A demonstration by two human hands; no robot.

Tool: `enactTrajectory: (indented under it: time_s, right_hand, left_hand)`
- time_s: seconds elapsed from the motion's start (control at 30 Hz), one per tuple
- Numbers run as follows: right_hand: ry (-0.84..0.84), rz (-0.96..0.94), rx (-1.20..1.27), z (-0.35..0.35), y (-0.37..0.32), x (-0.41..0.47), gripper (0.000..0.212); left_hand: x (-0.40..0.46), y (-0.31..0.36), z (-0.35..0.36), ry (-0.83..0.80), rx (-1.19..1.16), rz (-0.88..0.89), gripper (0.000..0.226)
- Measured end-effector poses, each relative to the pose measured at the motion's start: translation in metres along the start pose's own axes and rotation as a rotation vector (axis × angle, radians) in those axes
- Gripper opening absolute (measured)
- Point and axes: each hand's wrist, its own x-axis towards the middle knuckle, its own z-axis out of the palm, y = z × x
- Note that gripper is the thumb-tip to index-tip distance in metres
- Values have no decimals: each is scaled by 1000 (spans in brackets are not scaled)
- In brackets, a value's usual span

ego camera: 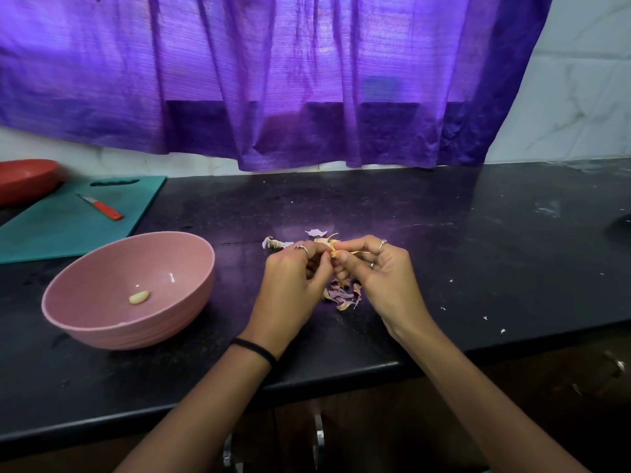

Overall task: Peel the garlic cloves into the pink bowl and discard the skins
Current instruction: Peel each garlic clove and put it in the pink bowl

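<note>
Both hands meet over the black counter (444, 268), just in front of its near edge. Left hand (293, 274) and right hand (379, 268) are curled in toward each other, fingertips pinched together on one garlic clove (334, 253). Only a sliver of the clove shows between the thumbs; a strip of papery skin sticks out to the right of it.

Pink bowl (129, 291) sits to the left, well apart from the hands, with one peeled clove (139, 297) lying on its bottom. Loose skins (341, 297) lie scattered on the counter directly under the hands; a few more scraps (276, 243) lie just beyond the knuckles.

Handling, as I judge it: the clove is small, light and firm, likely slick once bare, so it wants a pinch across its sides while the other thumbnail lifts skin from the tip. The skin is dry, thin and tears in flakes; it will drift at a breath, so gather it by sweeping, not picking.

Far left: teal cutting board (68, 216), small red-handled knife (102, 208), red bowl (24, 180). Purple curtain (307, 80) behind.
</note>
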Motion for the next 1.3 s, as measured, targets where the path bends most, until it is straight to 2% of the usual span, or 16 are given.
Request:
enactTrajectory:
  time_s: [0.23,0.43,0.6,0.73,0.87,1.0,1.1,1.3]
  right_hand:
    - [-16,-11,74,1,-1,-1,13]
    - [-101,2,172,0,-2,-6,14]
    - [-112,67,320,-4,-1,-4,17]
    - [-100,106,390,-6,-1,-3,18]
    - [-59,143,396,-8,-1,-1,21]
    - [-42,163,422,-9,-3,0,20]
    - [-21,169,411,-7,-4,-1,13]
    - [-19,150,319,-7,-4,-3,5]
  left_hand:
    - [1,1,-1,-6,-28,-57,13]
    - [3,-7,-2,45,-24,-172,12]
    - [1,-9,-4,25,-35,-165,13]
    - [0,-10,-3,14,-53,-154,1]
    - [-1,-14,-2,-14,-8,-186,13]
    - [-1,-15,-2,0,34,-156,8]
    - [0,-11,-3,-5,-65,-134,18]
    - [-2,-7,-3,-25,-160,-107,19]
